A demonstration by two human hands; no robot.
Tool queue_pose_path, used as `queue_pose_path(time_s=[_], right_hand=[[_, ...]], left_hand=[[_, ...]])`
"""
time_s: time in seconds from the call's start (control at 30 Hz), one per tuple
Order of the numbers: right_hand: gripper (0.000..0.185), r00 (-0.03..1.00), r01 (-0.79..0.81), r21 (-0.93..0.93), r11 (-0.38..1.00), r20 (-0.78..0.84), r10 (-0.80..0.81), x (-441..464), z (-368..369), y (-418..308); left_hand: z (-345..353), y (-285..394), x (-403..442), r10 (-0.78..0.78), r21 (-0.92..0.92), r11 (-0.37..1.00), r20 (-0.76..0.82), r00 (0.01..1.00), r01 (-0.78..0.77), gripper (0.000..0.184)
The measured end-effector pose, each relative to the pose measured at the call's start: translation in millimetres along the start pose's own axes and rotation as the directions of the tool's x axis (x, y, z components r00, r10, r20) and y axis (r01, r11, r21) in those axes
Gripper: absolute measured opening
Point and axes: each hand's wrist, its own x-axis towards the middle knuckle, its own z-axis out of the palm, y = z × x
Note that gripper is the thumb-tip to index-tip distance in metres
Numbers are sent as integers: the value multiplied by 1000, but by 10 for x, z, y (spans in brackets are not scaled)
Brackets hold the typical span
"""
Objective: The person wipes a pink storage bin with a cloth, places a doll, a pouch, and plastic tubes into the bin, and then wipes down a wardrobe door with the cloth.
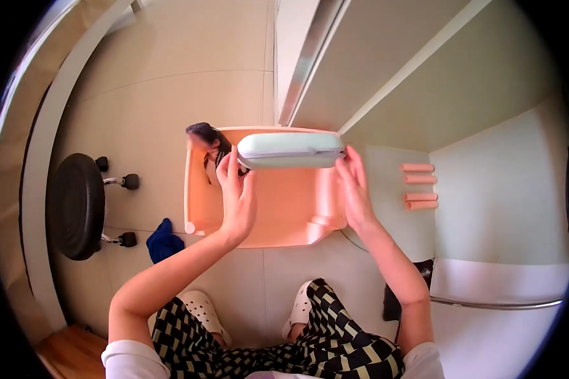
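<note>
A pale mint, rounded case with a zipper (291, 150) is held level between my two hands. My left hand (237, 192) grips its left end with the fingers upright. Its right end is held by my right hand (355, 189), thumb and fingers pressed around it. Beneath the case stands a peach-coloured plastic bin (269, 239), partly hidden by the case and my hands. At the bin's back left corner is a doll-like figure with long dark hair (218, 142); I cannot tell what it is exactly.
A black stool on casters (77, 207) stands at the left, with a dark blue cloth (164, 242) on the floor nearby. Several pink tubes (420, 179) lie on a pale surface at the right. A cabinet panel (385, 57) rises at the back right. My feet wear white clogs (203, 314).
</note>
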Motion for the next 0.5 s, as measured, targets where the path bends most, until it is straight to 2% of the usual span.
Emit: queue_pose_path(time_s=[0.03, 0.07, 0.1, 0.13, 0.17, 0.2, 0.23, 0.27, 0.3, 0.33, 0.37, 0.43, 0.5], right_hand=[[65, 989, -138, -9, 990, 51, 138, 10, 62, 74], [65, 989, -137, -13, 990, 55, 138, 32, 115, 142], [70, 978, -207, -4, 978, 12, 207, 64, 155, 239], [75, 961, -276, 9, 961, -30, 276, 103, 171, 347], [75, 962, -273, 5, 962, -29, 273, 175, 145, 455], [79, 939, -344, -11, 939, -10, 344, 266, 99, 557], [82, 910, -414, -27, 910, 5, 414, 341, 64, 649], [82, 910, -414, -27, 910, 4, 415, 396, 106, 704], [72, 882, -463, 20, 886, -90, 463, 456, 175, 778], [62, 841, -506, 73, 860, -180, 510, 518, 214, 844], [62, 840, -506, 77, 859, -180, 511, 598, 208, 937], [54, 761, -603, 144, 784, -192, 620, 733, 203, 1152], [52, 749, -597, 163, 785, -237, 619, 881, 191, 1444]], left_hand=[[-40, -45, 31, -56, 74, 996, -33, 998, 59, 58], [-60, -102, 70, -55, 68, 996, -27, 998, 57, 59], [-69, -264, 118, -53, 65, 996, -32, 998, 55, 59], [-73, -475, 170, -93, 73, 993, 15, 996, 91, 61], [-74, -484, 210, -132, 81, 989, 63, 989, 127, 62], [-59, -497, 217, -207, 80, 977, 90, 974, 200, 64], [-45, -544, 230, -207, 78, 977, 90, 974, 200, 64], [-24, -612, 251, -161, 155, 977, 97, 982, 145, 65], [-11, -683, 271, -116, 231, 969, 106, 988, 89, 66], [-16, -633, 285, -139, 241, 965, 137, 981, 103, 70], [-12, -709, 321, -139, 244, 964, 139, 980, 102, 70], [15, -951, 401, -71, 299, 954, 204, 976, 7, 73], [41, -1043, 472, -126, 273, 960, 229, 965, 61, 76]])
